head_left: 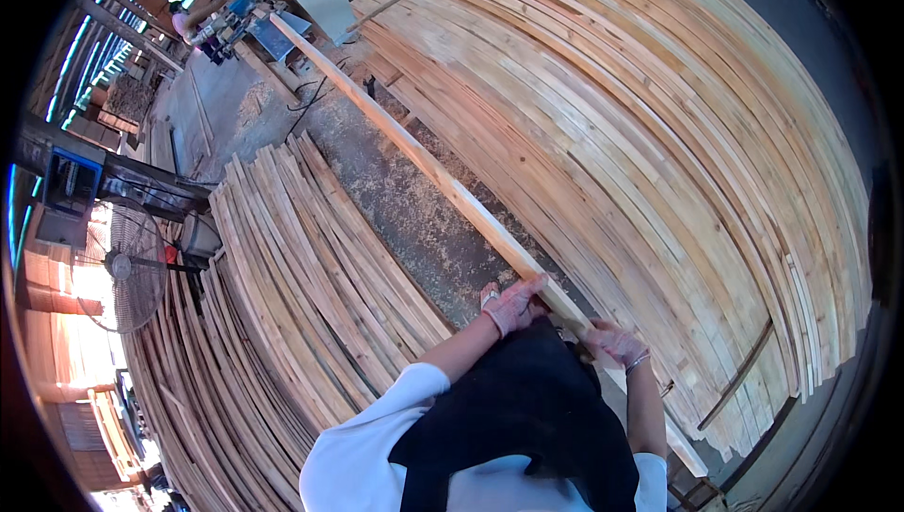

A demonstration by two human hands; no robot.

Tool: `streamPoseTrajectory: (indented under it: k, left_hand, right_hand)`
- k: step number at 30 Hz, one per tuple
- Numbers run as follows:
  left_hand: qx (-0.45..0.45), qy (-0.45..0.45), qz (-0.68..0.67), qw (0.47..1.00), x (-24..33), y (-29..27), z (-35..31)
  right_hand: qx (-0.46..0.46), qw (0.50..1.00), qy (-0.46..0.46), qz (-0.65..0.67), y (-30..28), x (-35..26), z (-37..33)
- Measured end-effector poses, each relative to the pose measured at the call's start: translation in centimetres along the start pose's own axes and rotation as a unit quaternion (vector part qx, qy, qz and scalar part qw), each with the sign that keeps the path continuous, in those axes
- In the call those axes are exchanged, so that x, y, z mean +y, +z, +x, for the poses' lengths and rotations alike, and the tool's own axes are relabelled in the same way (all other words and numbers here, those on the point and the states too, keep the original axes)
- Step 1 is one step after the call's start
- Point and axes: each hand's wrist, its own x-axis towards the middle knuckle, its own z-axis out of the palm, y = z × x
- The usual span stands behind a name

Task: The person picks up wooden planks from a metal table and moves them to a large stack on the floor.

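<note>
Though two in number — left hand (pixel 515 308), right hand (pixel 617 343) — clamped on one board (pixel 414 149).

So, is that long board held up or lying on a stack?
Held: the left hand and right hand grip the long board above the shavings-strewn floor. Whether its far end rests anywhere is unclear.

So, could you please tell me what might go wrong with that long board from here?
The long board reaches far ahead of the left hand and right hand, so its far end could swing or dip. It runs close beside the big stack of boards, so it might snag there. Wood shavings scattered on the floor could make footing slippery.
</note>
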Motion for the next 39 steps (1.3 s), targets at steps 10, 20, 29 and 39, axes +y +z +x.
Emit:
streamPoseTrajectory:
  k: [10,20,29,39]
  left_hand:
    - [0.179,0.111,0.079,0.974,10.8,0.5,-0.1]
    - [0.068,0.150,0.054,0.985,12.7,1.1,-0.8]
    - [0.079,0.090,-0.009,0.993,9.8,3.2,-2.1]
    - [0.081,0.113,-0.067,0.988,8.4,3.1,-1.8]
  right_hand:
    - [0.297,0.916,0.215,-0.162,-8.4,12.1,-14.1]
    - [0.275,0.938,0.171,-0.118,-8.4,10.6,-15.9]
    - [0.173,0.871,0.096,-0.450,-9.5,13.2,-14.5]
    - [0.341,0.911,0.154,-0.175,-7.1,11.5,-14.9]
